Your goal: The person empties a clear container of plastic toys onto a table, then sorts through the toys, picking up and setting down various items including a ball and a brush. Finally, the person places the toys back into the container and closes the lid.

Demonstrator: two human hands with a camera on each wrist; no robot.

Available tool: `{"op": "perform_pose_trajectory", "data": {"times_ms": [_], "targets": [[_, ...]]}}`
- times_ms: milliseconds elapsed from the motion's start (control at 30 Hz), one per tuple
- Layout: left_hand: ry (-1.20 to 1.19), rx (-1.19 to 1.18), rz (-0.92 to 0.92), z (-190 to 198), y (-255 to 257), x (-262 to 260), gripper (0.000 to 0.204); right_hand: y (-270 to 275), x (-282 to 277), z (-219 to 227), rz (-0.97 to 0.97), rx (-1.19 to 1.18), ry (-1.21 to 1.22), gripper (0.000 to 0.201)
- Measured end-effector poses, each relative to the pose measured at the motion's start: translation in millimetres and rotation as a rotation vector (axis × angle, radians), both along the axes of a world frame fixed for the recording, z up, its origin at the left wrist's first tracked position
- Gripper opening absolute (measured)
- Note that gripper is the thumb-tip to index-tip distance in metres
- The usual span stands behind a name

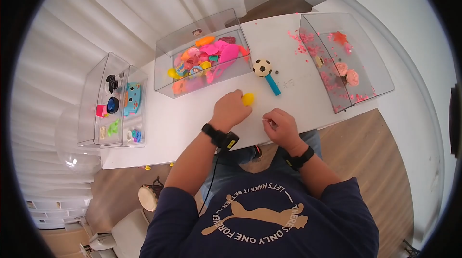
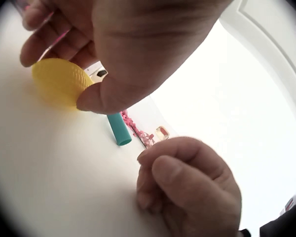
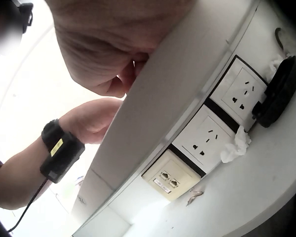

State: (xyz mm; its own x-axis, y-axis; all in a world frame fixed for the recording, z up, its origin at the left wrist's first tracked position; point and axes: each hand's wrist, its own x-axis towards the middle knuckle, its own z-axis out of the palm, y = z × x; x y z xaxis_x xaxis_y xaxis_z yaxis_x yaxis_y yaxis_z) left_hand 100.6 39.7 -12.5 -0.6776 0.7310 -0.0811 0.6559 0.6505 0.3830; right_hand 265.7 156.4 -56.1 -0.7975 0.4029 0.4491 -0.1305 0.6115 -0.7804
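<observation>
A yellow rounded object (image 1: 248, 99) with a ridged side is between the thumb and fingers of my left hand (image 1: 231, 110), low over the white table. In the left wrist view my left thumb presses the near side of the yellow object (image 2: 60, 83). My right hand (image 1: 281, 128) is beside it at the table's front edge. Its fingers are curled, with the thumb against the index finger, and no object shows in my right hand (image 2: 190, 185). The right wrist view shows the back part of my right hand (image 3: 113, 39), with its fingertips mostly hidden.
A toy soccer ball (image 1: 262, 67) adjoins a teal tube (image 1: 272, 85) beyond my hands. A clear bin of colourful toys (image 1: 226, 58) stands behind, a divided bin (image 1: 86, 123) at left, and a bin with flowers and pink bits (image 1: 380, 82) at right. Wall sockets (image 3: 202, 138) show below the edge.
</observation>
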Motion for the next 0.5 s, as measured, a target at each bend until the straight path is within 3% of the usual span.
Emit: {"op": "perform_pose_trajectory", "data": {"times_ms": [167,267,367,500], "targets": [[-0.203,0.317,0.104,8.7,-49.0,-33.9,0.037,-1.3,-1.4,-2.7,0.001,0.019,0.01,0.007],[-0.368,0.458,0.267,59.9,-55.8,-51.1,0.036,-2.4,-1.3,-0.4,-0.001,0.014,0.012,0.007],[-0.377,0.706,0.472,74.6,-57.6,-75.0,0.041,-2.0,-1.8,0.2,-0.003,0.019,0.0,0.006],[-0.284,0.912,0.481,61.1,-64.8,-84.1,0.042,-2.0,-1.7,-2.9,-0.012,0.02,0.015,0.006]]}}
